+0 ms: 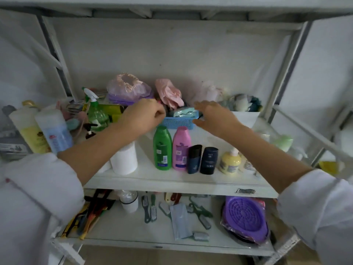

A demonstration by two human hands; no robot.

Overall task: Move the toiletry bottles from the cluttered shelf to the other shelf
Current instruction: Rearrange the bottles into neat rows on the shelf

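On the middle shelf (145, 176) a green bottle (162, 150) and a pink bottle (181, 150) stand upright beside two dark blue containers (209, 160) and a yellow pump bottle (230, 162). A white bottle (125, 159) stands under my left forearm. Behind them sits a blue basket (177, 123). My left hand (145, 115) is curled at the basket's left rim, hiding that corner. My right hand (212, 115) is spread at the basket's right end, thumb by its front corner. At far left lean a yellow lotion bottle (30, 129) and a pale blue bottle (54, 131).
A green spray bottle (96, 113), shower caps (128, 88) and pink cloth (169, 92) crowd the back of the middle shelf. The lower shelf (133, 228) holds combs, brushes, a white jar (129, 200) and a purple strainer (245, 219). Metal uprights frame both sides.
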